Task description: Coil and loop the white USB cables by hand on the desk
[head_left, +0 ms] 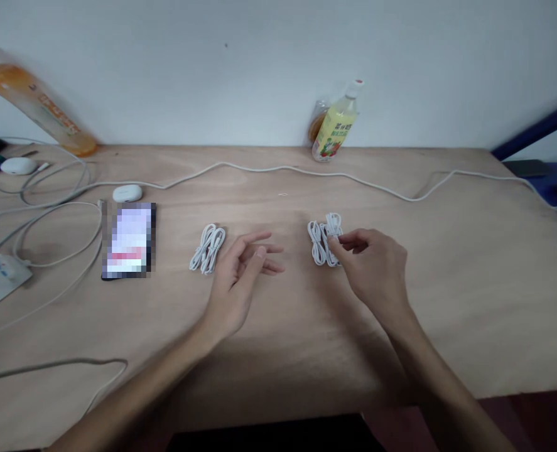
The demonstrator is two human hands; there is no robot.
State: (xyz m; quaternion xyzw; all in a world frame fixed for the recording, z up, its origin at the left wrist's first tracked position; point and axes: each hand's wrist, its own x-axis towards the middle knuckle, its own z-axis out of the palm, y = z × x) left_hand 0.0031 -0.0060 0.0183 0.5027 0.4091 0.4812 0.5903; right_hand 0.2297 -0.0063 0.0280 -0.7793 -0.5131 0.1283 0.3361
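Observation:
Between the thumb and fingers of my right hand (377,260) is a coiled white cable (333,225), pinched at its near end. Close beside it, to the left, another coiled white cable (316,245) lies on the wooden table (278,295); whether the two touch I cannot tell. My left hand (240,276) hovers over the middle of the table, its fingers spread and holding nothing. Just left of that hand rests a further white cable bundle (207,248), looped and lying flat.
A phone (130,242) and a white earbud case (127,193) lie on the left, amid loose cables and a power strip (0,279). A long white cord (259,168) crosses the back. An orange drink bottle (37,107) and a yellow one (337,125) stand by the wall.

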